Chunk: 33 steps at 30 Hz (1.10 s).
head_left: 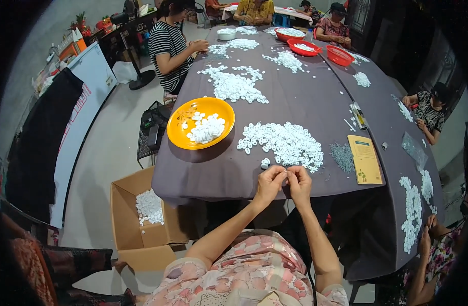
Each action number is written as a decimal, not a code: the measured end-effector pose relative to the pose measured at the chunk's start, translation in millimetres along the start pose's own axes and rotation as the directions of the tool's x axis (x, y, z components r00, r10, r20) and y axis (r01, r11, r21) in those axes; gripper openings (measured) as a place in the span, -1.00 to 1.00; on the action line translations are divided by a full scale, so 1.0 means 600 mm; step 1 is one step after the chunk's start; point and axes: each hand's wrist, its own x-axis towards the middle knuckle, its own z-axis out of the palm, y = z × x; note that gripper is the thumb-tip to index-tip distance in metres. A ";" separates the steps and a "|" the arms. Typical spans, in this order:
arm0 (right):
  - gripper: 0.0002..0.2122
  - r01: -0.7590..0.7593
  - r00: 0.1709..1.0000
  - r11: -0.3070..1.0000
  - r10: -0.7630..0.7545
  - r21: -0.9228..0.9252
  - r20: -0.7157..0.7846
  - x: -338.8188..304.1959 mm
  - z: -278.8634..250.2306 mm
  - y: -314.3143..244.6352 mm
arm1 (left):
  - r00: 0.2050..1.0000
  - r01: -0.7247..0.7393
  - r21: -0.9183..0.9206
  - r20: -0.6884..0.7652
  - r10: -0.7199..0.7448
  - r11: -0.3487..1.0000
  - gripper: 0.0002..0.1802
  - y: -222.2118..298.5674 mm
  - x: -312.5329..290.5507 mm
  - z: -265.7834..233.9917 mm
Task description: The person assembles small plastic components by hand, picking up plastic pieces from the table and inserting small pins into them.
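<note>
My left hand (270, 182) and my right hand (299, 183) meet at the table's near edge, fingertips pinched together. Whatever sits between them is too small or hidden to make out. Just beyond my fingers spreads a heap of small white plastic pieces (287, 143), oval with holes. A couple of white pieces (265, 163) lie apart beside my left hand. Right of that heap is a pile of thin grey pins or screws (342, 157), too small to tell which. An orange bowl (175, 133) at the left holds more white pieces.
A yellow booklet (365, 158) lies right of the grey pile. On the floor at left stands an open cardboard box (127, 214) with white pieces inside. Red baskets (340, 56) and further white heaps (234, 86) occupy the far table. Several people sit around the grey-covered table (315, 102).
</note>
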 end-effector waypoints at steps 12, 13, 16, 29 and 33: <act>-0.93 -0.008 0.998 0.992 0.015 -0.122 0.058 0.011 -0.010 0.003 | 0.980 0.178 -0.003 0.085 -0.178 0.984 -0.82 0.014 0.009 -0.027; -0.93 -0.025 0.998 0.997 0.029 -0.071 0.054 0.013 -0.008 0.010 | 0.980 0.184 -0.029 0.078 -0.181 0.983 -0.83 0.009 0.011 -0.027; -0.90 -0.088 0.990 0.996 0.085 0.018 0.109 0.015 -0.010 0.008 | 0.983 0.172 -0.076 0.070 -0.167 0.982 -0.83 0.004 0.016 -0.023; -0.84 -0.115 0.985 0.993 0.115 -0.006 0.130 0.008 -0.015 0.003 | 0.984 0.148 0.030 0.099 -0.150 0.989 -0.84 0.007 0.009 -0.021; -0.85 -0.102 0.983 0.994 0.108 -0.046 0.147 0.012 -0.017 0.005 | 0.983 0.149 0.024 0.103 -0.151 0.989 -0.84 0.009 0.009 -0.021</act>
